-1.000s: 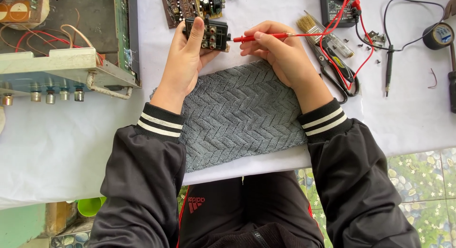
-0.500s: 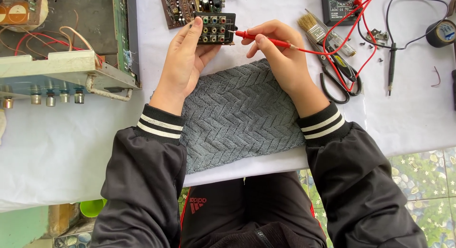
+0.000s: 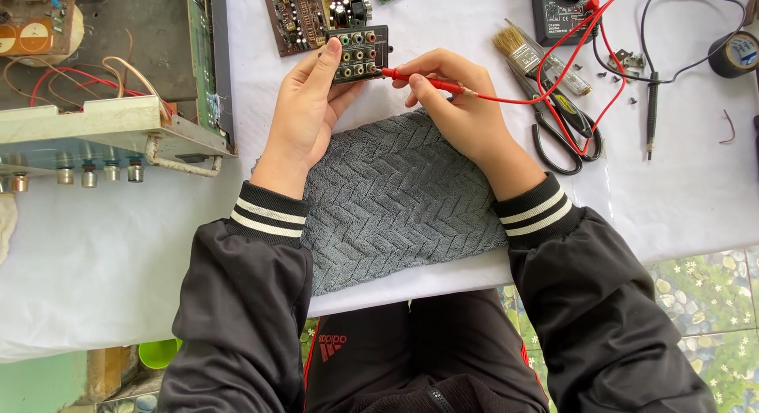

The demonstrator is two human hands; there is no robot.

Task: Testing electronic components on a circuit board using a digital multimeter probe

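Observation:
My left hand [image 3: 304, 113] holds a small black connector block [image 3: 360, 52] with rows of coloured round sockets, tilted up above the grey towel [image 3: 391, 199]. My right hand [image 3: 462, 105] grips a red meter probe [image 3: 427, 82] like a pen; its tip touches the block's lower right socket. The probe's red lead [image 3: 553, 73] runs up to a black multimeter [image 3: 563, 10] at the top edge.
An opened amplifier chassis [image 3: 111, 128] with wires and jacks fills the left. A brown circuit board [image 3: 308, 14] lies behind the block. To the right lie a paintbrush [image 3: 518, 49], black scissors [image 3: 565, 136], a black probe [image 3: 651, 113], loose screws and a tape roll [image 3: 734, 53].
My left hand has turned the connector block so its socket face points toward me. The red probe tip moved left onto a socket.

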